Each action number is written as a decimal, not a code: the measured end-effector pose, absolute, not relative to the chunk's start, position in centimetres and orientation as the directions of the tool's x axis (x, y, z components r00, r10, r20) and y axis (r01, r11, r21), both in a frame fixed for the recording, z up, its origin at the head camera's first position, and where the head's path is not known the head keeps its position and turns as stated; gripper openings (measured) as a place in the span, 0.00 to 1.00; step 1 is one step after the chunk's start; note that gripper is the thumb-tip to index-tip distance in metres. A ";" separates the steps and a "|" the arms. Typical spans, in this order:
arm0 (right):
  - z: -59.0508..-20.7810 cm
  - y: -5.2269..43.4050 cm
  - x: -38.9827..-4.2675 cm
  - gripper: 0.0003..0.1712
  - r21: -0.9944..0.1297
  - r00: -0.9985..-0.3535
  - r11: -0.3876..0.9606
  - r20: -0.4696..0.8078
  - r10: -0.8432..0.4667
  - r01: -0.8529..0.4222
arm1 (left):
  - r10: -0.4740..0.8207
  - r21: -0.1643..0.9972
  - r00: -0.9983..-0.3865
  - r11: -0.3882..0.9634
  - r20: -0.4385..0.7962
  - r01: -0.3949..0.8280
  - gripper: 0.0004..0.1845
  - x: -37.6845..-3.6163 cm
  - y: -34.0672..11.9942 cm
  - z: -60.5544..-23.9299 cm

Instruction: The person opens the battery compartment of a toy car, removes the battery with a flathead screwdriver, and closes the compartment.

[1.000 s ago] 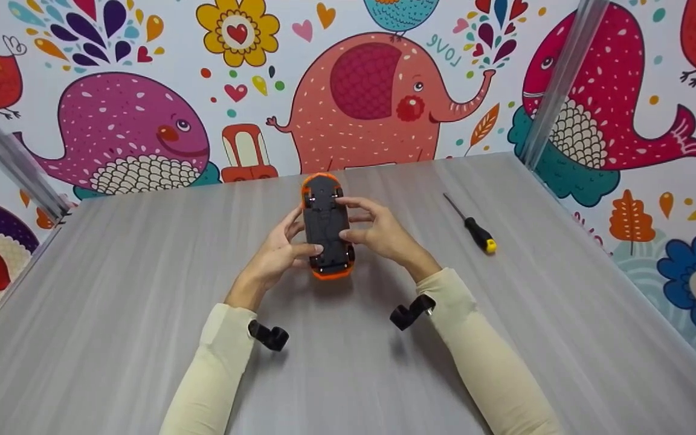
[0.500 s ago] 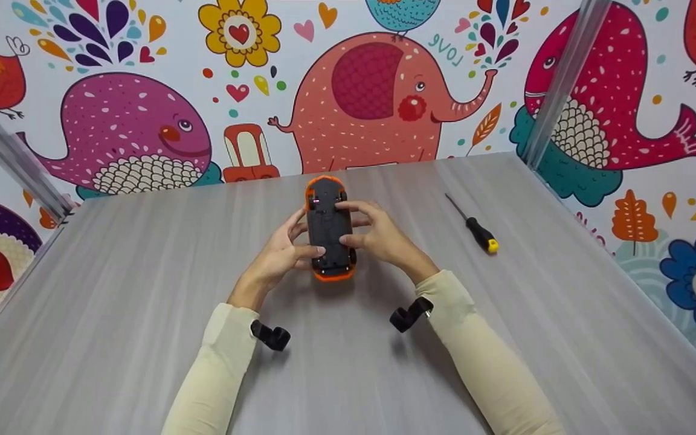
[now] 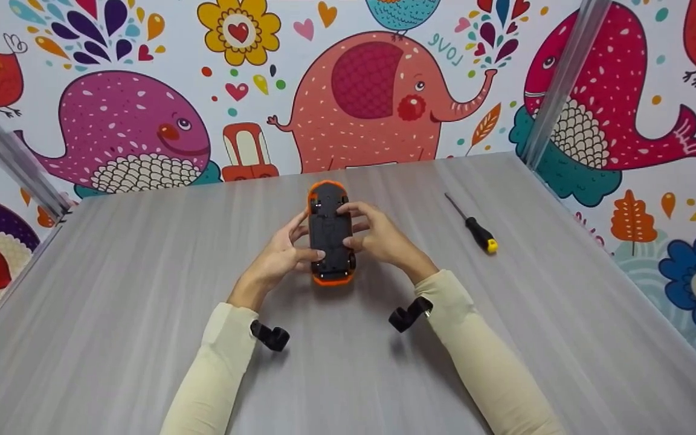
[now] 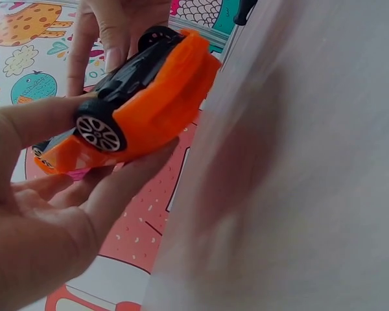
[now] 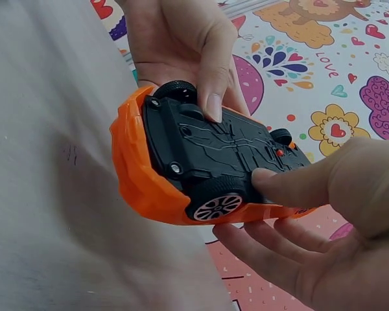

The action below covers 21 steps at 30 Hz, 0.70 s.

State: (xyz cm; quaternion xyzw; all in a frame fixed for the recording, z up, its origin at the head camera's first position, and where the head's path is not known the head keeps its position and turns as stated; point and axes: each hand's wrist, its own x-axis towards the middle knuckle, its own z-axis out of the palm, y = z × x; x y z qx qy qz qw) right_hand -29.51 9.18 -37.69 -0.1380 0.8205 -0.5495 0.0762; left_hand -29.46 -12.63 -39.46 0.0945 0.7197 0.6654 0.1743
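Note:
An orange toy car [image 3: 331,232] is held upside down above the table, its black underside facing up. My left hand [image 3: 277,254] grips its left side, thumb on the underside and fingers beneath the body. From the right, my right hand [image 3: 381,232] pinches the car with its thumb on the black base. The right wrist view shows the moulded black underside [image 5: 207,146], screws near one end and a silver-spoked wheel [image 5: 217,206]. Orange bodywork [image 4: 162,97] and another wheel [image 4: 100,129] appear in the left wrist view. The roof is mostly hidden.
A screwdriver [image 3: 478,232] with a black and yellow handle lies on the grey table [image 3: 142,290], right of the hands. Behind the table stands a wall [image 3: 360,96] printed with cartoon animals. Black camera mounts [image 3: 270,336] sit on both wrists.
The toy car has shifted slightly toward me and a little to the right, with both hands still holding it. The screwdriver lies where it was.

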 end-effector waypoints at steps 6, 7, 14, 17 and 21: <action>-37.8 9.0 -29.5 0.31 -0.939 -0.945 0.313 0.035 -0.326 -0.143 | 0.369 0.991 -0.921 0.097 -0.125 -0.096 0.52 -29.4 -12.6 -39.6; -37.9 9.0 -29.5 0.31 -0.937 -0.945 0.320 0.032 -0.325 -0.142 | 0.367 0.990 -0.922 0.102 -0.127 -0.095 0.52 -29.4 -12.6 -39.7; -38.0 9.0 -29.3 0.30 -0.933 -0.947 0.329 0.035 -0.318 -0.145 | 0.363 0.989 -0.922 0.116 -0.133 -0.096 0.53 -29.4 -12.6 -39.7; -37.9 8.9 -29.3 0.29 -0.934 -0.950 0.327 0.040 -0.311 -0.146 | 0.363 0.989 -0.923 0.114 -0.127 -0.091 0.53 -29.4 -12.6 -39.7; -38.0 8.8 -29.3 0.29 -0.934 -0.953 0.326 0.044 -0.300 -0.146 | 0.368 0.990 -0.922 0.109 -0.123 -0.088 0.53 -29.4 -12.6 -39.7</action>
